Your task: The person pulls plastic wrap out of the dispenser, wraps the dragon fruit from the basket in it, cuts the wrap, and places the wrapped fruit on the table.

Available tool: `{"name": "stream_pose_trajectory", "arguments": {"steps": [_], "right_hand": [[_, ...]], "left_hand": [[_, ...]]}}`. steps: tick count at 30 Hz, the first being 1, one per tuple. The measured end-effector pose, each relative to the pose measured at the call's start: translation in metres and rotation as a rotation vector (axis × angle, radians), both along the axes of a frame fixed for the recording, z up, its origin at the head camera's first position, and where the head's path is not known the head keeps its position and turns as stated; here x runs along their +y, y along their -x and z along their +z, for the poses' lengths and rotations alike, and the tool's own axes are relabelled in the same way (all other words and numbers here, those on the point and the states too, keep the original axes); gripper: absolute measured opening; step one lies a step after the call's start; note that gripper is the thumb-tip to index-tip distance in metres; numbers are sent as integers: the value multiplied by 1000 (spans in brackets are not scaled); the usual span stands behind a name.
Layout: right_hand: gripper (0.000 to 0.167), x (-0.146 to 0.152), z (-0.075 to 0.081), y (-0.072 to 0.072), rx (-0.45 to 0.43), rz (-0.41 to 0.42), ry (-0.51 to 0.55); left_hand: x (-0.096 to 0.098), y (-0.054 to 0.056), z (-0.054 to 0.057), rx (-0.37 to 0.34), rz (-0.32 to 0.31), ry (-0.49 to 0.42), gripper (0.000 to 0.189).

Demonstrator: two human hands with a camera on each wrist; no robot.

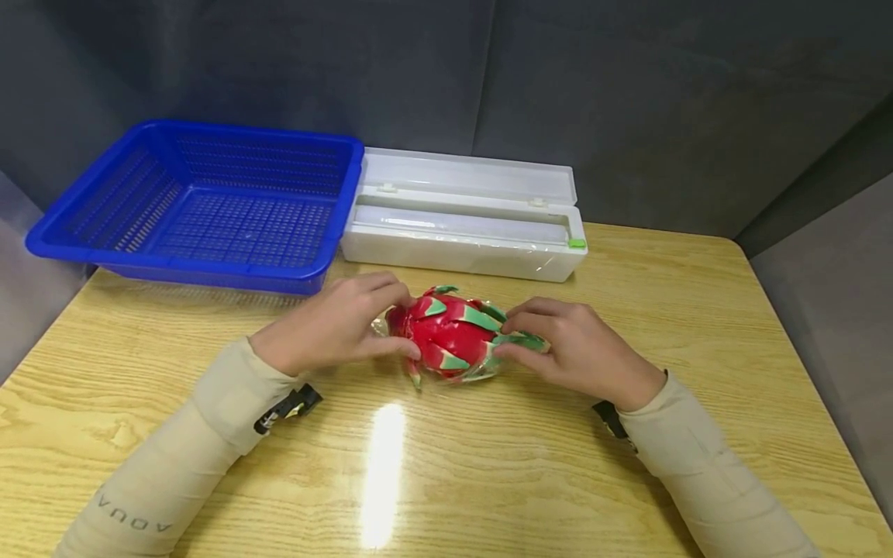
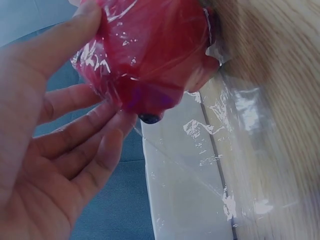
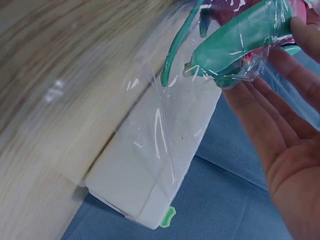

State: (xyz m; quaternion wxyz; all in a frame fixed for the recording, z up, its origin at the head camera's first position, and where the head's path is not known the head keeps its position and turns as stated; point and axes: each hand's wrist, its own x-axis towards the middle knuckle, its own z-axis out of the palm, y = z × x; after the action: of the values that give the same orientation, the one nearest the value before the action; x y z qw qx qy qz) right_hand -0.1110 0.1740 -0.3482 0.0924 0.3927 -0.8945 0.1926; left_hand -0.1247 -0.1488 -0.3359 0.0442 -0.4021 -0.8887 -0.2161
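Observation:
A red dragon fruit [image 1: 449, 333] with green-tipped scales lies on its side at the middle of the table, covered in clear plastic film [image 3: 157, 117]. My left hand [image 1: 345, 322] holds its left end, thumb in front and fingers behind; in the left wrist view the thumb presses the film against the red skin [image 2: 160, 45]. At the opposite end my right hand [image 1: 568, 345] grips the long green scales [image 3: 240, 40] through the film, between thumb and fingers. Loose film spreads out past both ends of the fruit.
Behind the fruit stands a white cling film box [image 1: 460, 252], lid raised, with a film roll [image 1: 460, 223] inside and a green slider [image 1: 577, 243] at its right end. A blue plastic basket [image 1: 209, 267] sits at the back left. Dark cloth [image 1: 663, 116] hangs behind the wooden table [image 1: 523, 480].

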Motion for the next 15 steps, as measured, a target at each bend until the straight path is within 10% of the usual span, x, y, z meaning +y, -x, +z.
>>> {"name": "stream_pose_trajectory", "arguments": {"steps": [9, 15], "right_hand": [[16, 1, -1, 1, 19, 32, 17], [42, 1, 2, 0, -74, -37, -4]], "left_hand": [[-1, 1, -1, 5, -17, -15, 50], [-1, 1, -1, -18, 2, -7, 50]]}}
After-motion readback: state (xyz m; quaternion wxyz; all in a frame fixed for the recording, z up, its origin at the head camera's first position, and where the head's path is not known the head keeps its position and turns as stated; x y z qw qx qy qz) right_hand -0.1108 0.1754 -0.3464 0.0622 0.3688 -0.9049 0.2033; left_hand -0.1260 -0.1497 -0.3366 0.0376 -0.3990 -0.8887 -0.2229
